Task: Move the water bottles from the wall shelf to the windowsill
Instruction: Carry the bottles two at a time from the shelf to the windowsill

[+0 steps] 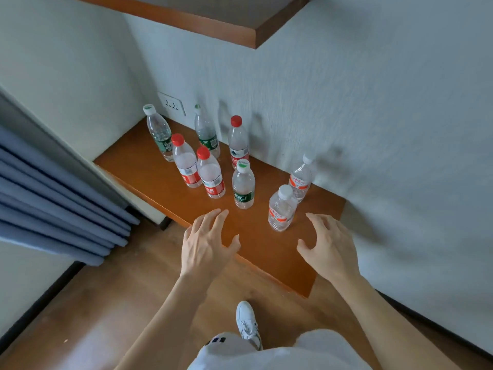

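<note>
Several clear water bottles stand upright on the brown wall shelf [149, 166]. Three have red caps and red labels, the nearest of them [210, 173] in the middle. Green-labelled bottles stand among them, one [243, 186] towards the front. Two white-capped bottles with orange labels stand at the right, one [282, 208] near the front and one [301, 177] by the wall. My left hand [206, 243] hovers over the shelf's front edge with spread fingers, holding nothing. My right hand [329, 245] hovers just right of the near orange-labelled bottle, fingers spread and empty.
A second wooden shelf [248, 30] juts out overhead. A wall socket [172, 104] sits behind the bottles. Blue curtain folds [53, 204] hang at the left. The wooden floor, my white shoe [248, 321] and light shorts lie below.
</note>
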The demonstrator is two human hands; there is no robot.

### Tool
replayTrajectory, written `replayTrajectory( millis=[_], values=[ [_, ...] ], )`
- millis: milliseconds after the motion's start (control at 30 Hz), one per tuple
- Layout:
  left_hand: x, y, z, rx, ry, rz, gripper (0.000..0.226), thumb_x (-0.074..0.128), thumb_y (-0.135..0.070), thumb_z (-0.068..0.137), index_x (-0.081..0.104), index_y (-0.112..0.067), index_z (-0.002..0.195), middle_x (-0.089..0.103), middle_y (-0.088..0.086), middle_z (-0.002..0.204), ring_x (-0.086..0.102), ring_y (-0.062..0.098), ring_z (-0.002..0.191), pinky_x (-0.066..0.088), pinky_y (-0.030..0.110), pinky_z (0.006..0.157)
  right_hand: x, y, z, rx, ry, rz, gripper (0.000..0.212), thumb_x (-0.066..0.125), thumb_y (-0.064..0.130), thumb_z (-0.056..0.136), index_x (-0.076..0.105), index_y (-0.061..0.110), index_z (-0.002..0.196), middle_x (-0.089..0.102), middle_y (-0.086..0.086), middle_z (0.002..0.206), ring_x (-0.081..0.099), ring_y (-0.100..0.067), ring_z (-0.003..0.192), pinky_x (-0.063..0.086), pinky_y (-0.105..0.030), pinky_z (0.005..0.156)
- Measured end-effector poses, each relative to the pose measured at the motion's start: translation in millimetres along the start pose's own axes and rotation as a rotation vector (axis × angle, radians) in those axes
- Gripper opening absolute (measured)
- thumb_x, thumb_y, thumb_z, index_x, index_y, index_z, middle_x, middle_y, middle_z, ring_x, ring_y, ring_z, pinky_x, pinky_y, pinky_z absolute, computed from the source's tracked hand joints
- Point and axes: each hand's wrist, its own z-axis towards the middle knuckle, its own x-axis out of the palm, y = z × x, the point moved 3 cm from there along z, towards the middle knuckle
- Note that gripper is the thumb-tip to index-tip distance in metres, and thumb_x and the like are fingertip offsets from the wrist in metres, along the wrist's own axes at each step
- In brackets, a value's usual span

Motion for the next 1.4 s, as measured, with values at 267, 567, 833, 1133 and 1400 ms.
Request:
replayTrajectory(
  millis=[267,567,833,1133,1400],
  values=[
    [37,22,60,-0.018,0.254,-0.227,0.067,0.056,-0.057,0.089,0.033,-0.033,0.147,0.041,-0.006,0.152,0.042,0.019,0.137,0.049,0.039,0.104,37,10,26,0.176,0.045,0.120,0.079,0.073,0.063,0.074,0.049,0.025,0.140,0.061,0.001,0.135,0.060,-0.020,0.121,0.051,-0.041,0.098],
    [84,13,121,-0.338,0.389,-0.652,0.089,0.073,-0.043,0.083,0.021,-0.023,0.153,0.035,0.001,0.157,0.039,0.023,0.141,0.043,0.040,0.107,81,22,53,0.377,0.095,0.677,0.084,0.088,0.047,0.067,0.043,0.032,0.137,0.047,0.021,0.124,0.050,0.004,0.108,0.031,0.009,0.076],
    [96,-7,157,-0.365,0.351,-0.875,0.092,0.085,-0.031,0.074,0.028,-0.030,0.146,0.045,-0.004,0.142,0.044,0.017,0.130,0.044,0.034,0.103,108,30,71,0.431,-0.038,0.898,0.092,0.081,0.063,0.060,0.047,0.023,0.135,0.061,0.013,0.120,0.056,0.001,0.116,0.048,-0.004,0.084],
    [82,-16,163,-0.275,0.289,-0.934,0.074,0.083,-0.033,0.076,0.037,-0.033,0.133,0.054,-0.008,0.118,0.053,0.019,0.112,0.050,0.032,0.093,99,29,83,0.332,-0.045,0.870,0.079,0.074,0.064,0.066,0.051,0.022,0.128,0.062,0.017,0.108,0.059,0.007,0.105,0.049,-0.004,0.080],
    [31,-30,139,-0.223,0.218,-1.065,0.084,0.085,-0.036,0.072,0.036,-0.032,0.140,0.057,-0.007,0.124,0.055,0.017,0.115,0.049,0.036,0.096,39,34,96,0.231,0.011,0.953,0.054,0.089,0.024,0.071,0.052,0.034,0.109,0.066,0.017,0.096,0.065,0.011,0.095,0.051,-0.005,0.071]
  ],
)
